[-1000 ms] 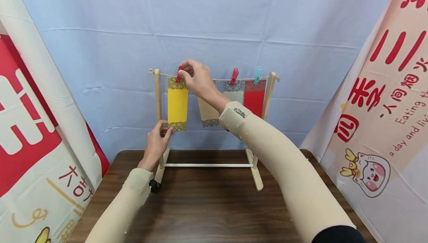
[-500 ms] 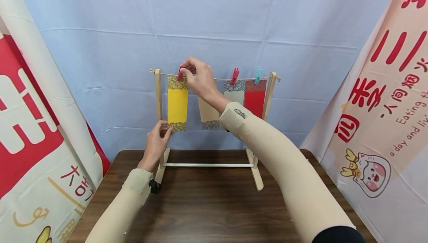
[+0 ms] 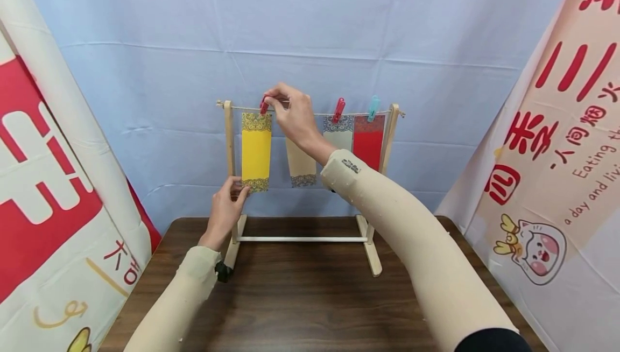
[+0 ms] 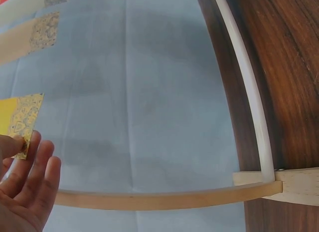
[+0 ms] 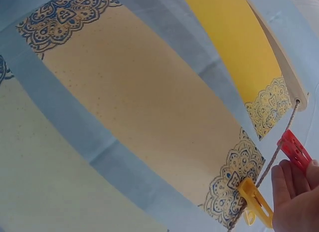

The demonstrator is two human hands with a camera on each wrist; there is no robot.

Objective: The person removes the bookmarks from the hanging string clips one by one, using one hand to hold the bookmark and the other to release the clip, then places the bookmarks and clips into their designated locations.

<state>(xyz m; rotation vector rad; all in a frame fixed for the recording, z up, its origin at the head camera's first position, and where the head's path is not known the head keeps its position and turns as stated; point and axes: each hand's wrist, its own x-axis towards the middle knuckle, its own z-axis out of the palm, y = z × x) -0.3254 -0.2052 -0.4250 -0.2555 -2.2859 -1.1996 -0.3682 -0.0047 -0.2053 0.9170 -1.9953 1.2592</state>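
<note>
My left hand [image 3: 225, 209] pinches the lower left corner of a yellow card [image 3: 255, 153] with patterned ends; the left wrist view shows thumb and fingertips on that patterned end. At the cord, my right hand [image 3: 294, 117] pinches a red clothespin [image 5: 295, 151]. In the right wrist view the clothespin's tip is right at the cord [image 5: 269, 164], and the card's patterned top edge lies apart from it. Beside my right hand, a beige card [image 5: 134, 92] hangs from a yellow clothespin [image 5: 255, 202]. In the head view my right hand and wrist hide that card's top.
The cord runs between the posts of a wooden rack [image 3: 229, 142] on a brown table [image 3: 300, 298]. Farther right hang a grey-white card [image 3: 339, 139] under a red clothespin [image 3: 338, 110] and a red card [image 3: 367, 145] under a blue clothespin [image 3: 373, 108]. A white rod [image 3: 300, 239] joins the rack's feet.
The red clothespin in my right hand has come off the yellow card's top edge and shifted slightly right. The card has sunk a little, its corner still pinched by my left hand.
</note>
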